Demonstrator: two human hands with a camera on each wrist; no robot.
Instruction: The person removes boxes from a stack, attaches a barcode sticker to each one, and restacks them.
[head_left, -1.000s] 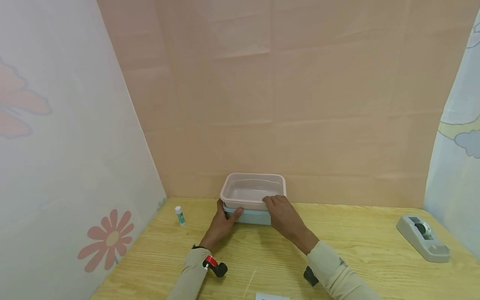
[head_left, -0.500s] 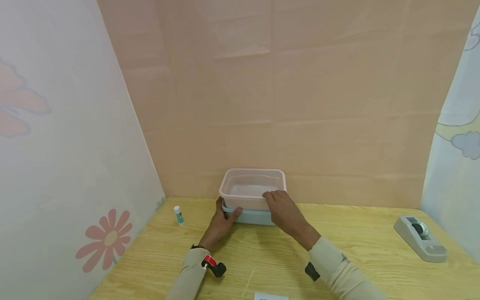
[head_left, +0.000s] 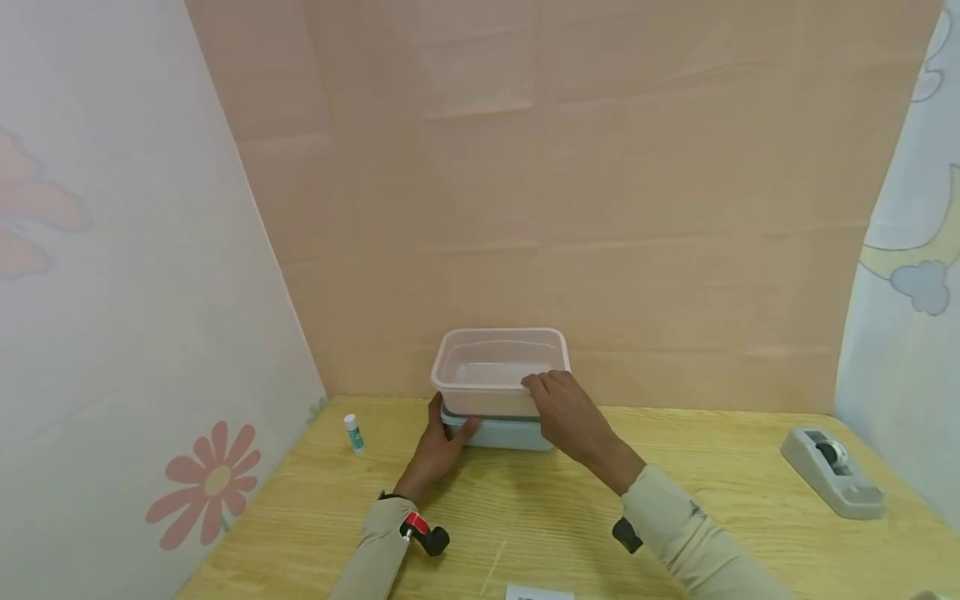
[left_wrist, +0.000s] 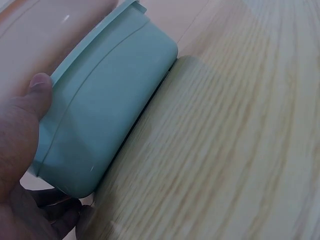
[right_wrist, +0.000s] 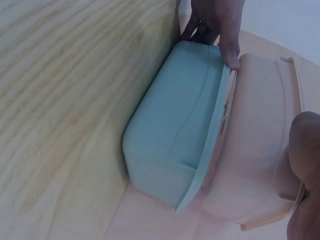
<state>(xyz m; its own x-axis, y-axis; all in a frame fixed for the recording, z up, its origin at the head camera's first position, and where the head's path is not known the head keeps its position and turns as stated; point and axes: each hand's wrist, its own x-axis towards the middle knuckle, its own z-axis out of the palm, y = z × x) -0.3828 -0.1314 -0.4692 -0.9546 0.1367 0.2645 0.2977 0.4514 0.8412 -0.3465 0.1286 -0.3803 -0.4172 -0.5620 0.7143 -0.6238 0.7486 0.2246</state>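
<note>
A pale pink rectangular plastic box [head_left: 480, 402] is raised over a light blue box [head_left: 506, 433] of like shape, which rests on the table. My right hand [head_left: 567, 417] grips the pink box's front rim near its right corner, fingers over the edge. My left hand [head_left: 435, 450] holds the blue box at its left end. In the left wrist view, the thumb lies at the rim of the blue box [left_wrist: 110, 95] and the fingers curl round its end. The right wrist view has a narrow gap between the blue box [right_wrist: 170, 115] and the pink box [right_wrist: 250, 130].
On the wooden table [head_left: 465, 525], a glue stick [head_left: 354, 434] stands to the left and a grey tape dispenser [head_left: 832, 473] sits far right. A white card [head_left: 540, 593] shows at the front edge. Behind the boxes rises a peach-coloured back wall [head_left: 585, 208].
The pink box has risen out of the blue one, my right hand moving up with it. My left hand has stayed on the blue box, and the view has shifted slightly.
</note>
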